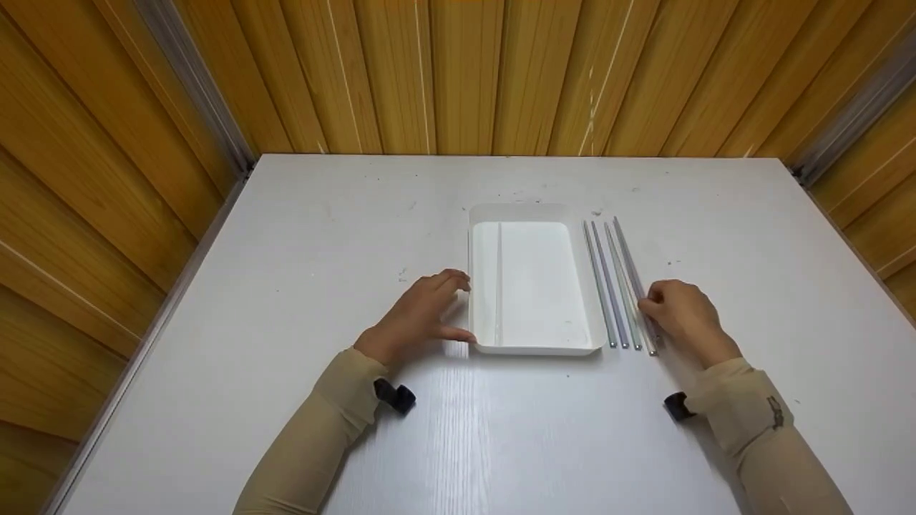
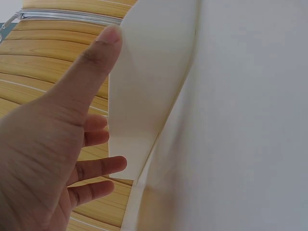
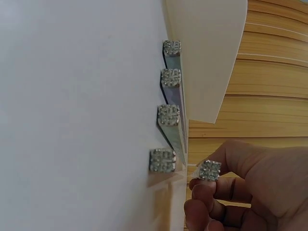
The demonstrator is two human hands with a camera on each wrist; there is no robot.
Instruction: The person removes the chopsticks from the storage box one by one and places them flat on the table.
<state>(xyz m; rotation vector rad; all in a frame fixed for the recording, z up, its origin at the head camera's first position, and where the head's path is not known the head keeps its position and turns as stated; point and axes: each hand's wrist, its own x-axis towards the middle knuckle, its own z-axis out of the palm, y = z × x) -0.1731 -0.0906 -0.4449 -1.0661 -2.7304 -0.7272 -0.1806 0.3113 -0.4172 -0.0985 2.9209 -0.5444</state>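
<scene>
A white rectangular tray (image 1: 529,351) lies on the table, with a narrow strip divided off along its left side. My left hand (image 1: 418,311) is at its left wall, thumb near the front corner and fingers farther back; in the left wrist view the thumb tip touches the tray wall (image 2: 149,86). Right of the tray, my right hand (image 1: 683,318) pinches a slim chopstick (image 3: 210,170) between thumb and fingers, its glittery square end showing in the right wrist view. Several similar chopsticks (image 1: 624,332) lie side by side between that hand and the tray.
The white table (image 1: 343,222) reaches back to a wood-patterned wall (image 1: 465,79). Similar panels stand at left and right, with grey metal rails at the corners. A small black camera (image 1: 398,397) sits on the left wrist, another (image 1: 677,406) on the right.
</scene>
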